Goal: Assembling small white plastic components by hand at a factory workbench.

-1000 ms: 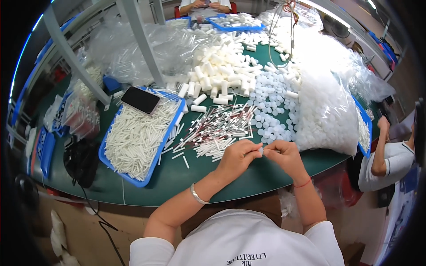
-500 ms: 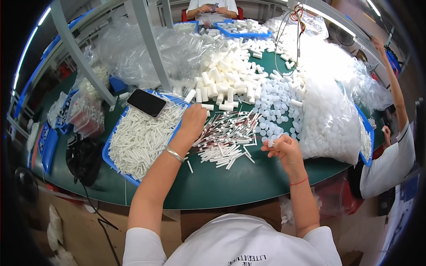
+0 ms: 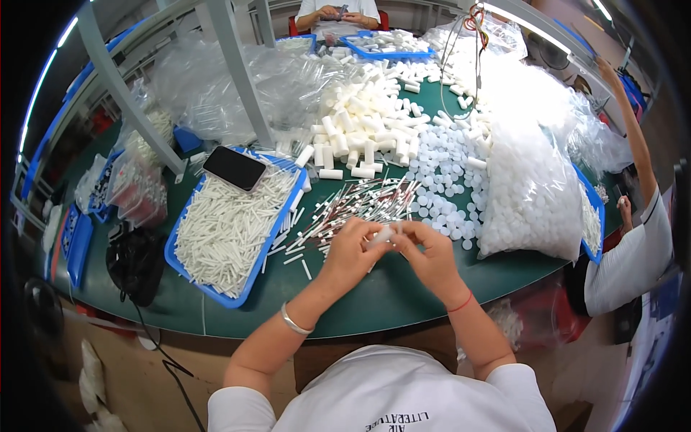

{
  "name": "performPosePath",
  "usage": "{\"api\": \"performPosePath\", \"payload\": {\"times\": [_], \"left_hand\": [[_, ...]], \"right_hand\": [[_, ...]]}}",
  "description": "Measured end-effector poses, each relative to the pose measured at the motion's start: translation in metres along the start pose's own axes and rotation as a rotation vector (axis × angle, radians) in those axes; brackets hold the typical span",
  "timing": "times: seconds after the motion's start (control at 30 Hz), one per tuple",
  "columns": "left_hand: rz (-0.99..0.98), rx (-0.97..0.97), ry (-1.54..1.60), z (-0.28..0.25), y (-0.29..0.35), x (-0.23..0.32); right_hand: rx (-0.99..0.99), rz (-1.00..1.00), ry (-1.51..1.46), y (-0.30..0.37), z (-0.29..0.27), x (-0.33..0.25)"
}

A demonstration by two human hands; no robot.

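Observation:
My hands meet over the near part of the green table. My left hand (image 3: 351,250), with a silver bangle at the wrist, is closed on a white cylinder (image 3: 381,236), partly covered by its fingers. My right hand (image 3: 426,253) pinches a small translucent cap at the cylinder's right end, mostly hidden by the fingertips. Just beyond the hands lie thin sticks (image 3: 360,205) in white and dark red. Loose translucent round caps (image 3: 439,176) spread to the right of these, and a heap of white cylinders (image 3: 367,119) rises behind.
A blue tray (image 3: 241,291) of short white sticks stands at left, a phone (image 3: 235,168) lying on it. At right sits a bulging clear bag (image 3: 529,201) of white pieces. Metal posts (image 3: 241,72) and hanging wires (image 3: 475,65) rise over the table. Co-workers sit opposite and at right.
My left hand has come back from the white cylinders toward me, now with one in it. My right hand has moved left with its cap to meet it.

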State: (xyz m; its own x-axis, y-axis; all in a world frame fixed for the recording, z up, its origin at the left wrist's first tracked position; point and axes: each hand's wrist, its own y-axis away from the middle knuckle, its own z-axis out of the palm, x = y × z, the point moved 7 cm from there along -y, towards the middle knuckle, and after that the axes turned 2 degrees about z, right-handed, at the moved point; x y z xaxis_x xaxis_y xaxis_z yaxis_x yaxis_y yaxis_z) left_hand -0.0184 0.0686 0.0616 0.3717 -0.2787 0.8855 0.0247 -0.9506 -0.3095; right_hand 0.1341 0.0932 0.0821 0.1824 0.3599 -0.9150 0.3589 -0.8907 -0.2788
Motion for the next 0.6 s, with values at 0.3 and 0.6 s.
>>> {"api": "performPosePath", "payload": {"times": [0.3,0.6], "left_hand": [[-0.364,-0.118,0.288,0.014,0.009,-0.013],[-0.671,-0.304,0.777,0.023,0.022,-0.037]], "right_hand": [[0.137,-0.294,0.248,0.006,0.006,-0.017],[-0.002,-0.375,0.182,0.007,0.004,-0.020]]}}
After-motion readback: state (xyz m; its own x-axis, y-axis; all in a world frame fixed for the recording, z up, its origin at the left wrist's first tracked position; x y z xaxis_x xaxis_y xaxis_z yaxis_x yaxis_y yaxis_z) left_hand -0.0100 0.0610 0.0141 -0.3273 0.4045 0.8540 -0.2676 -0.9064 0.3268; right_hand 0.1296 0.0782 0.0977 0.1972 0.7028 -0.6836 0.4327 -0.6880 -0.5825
